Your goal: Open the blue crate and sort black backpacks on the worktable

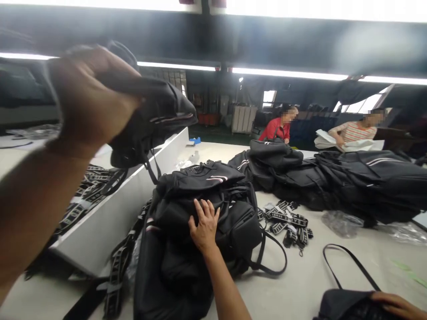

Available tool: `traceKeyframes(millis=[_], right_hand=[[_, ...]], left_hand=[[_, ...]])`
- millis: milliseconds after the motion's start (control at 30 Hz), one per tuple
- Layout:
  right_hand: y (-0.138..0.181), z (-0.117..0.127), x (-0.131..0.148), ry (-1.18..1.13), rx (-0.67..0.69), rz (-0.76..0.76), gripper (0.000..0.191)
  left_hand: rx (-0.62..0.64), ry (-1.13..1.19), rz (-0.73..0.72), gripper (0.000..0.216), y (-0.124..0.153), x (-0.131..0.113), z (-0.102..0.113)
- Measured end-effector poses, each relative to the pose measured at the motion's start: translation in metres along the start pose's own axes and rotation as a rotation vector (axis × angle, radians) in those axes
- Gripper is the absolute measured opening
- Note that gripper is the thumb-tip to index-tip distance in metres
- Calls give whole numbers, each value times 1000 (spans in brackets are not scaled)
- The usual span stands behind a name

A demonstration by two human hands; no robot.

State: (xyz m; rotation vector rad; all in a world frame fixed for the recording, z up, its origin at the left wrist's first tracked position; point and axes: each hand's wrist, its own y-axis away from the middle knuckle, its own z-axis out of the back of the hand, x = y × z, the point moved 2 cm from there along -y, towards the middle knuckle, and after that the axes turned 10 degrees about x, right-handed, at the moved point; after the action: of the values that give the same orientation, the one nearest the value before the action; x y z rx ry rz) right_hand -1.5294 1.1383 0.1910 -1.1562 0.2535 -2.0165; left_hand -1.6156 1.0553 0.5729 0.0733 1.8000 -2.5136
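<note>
The left hand [88, 95] is raised high and close to the camera, blurred, with its forearm stretched up from the lower left. Its fingers are curled shut in a grip, knuckles turned toward the view. The right hand [204, 226] is held lower, palm down, wrist bent slightly, its fingers [211, 209] spread flat and pointed away.

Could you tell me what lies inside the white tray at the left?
The white tray holds black straps with white lettering, heaped loosely. The left hand, gripping a black bag, and its forearm cover the tray's near end, so what lies there is hidden.
</note>
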Motion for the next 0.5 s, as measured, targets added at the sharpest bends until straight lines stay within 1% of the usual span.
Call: traceKeyframes(millis=[33,67,100,133,167,200,233,267,300,333,367,433,500], right_hand=[[-1,1,-3,-6,-12,7,63],[-1,2,-6,-12,-26,18,62],[0,2,-11,-16,-40,35,61],[3,2,-16,-23,-52,55,58],[6,0,-22,-35,-74,69,53],[10,-3,-29,-53,-104,72,46],[15,-6,-36,-73,-140,64,39],[20,-9,-43,-91,-170,54,34],[25,-11,-50,-105,-187,48,31],[29,-13,-56,-114,-188,47,30],[32,-14,-62,-118,-169,57,30],[37,-11,-70,-132,-117,98,28],[44,-4,-75,-170,-94,113,26]], left_hand=[[41,-47,-162,31,20,-13,-17],[105,-101,-279,23,47,-22,-36],[198,-112,-330,18,77,-25,-57],[313,-109,-329,25,111,-26,-79],[429,-102,-364,31,147,-25,-101],[566,-106,-430,30,182,-24,-121],[646,-101,-518,25,215,-25,-138],[683,-120,-520,20,243,-25,-151],[694,-129,-495,17,265,-26,-160],[701,-142,-475,15,281,-29,-166],[692,-155,-445,13,290,-31,-168],[651,-158,-423,11,296,-38,-163],[592,-134,-423,10,294,-44,-152]])
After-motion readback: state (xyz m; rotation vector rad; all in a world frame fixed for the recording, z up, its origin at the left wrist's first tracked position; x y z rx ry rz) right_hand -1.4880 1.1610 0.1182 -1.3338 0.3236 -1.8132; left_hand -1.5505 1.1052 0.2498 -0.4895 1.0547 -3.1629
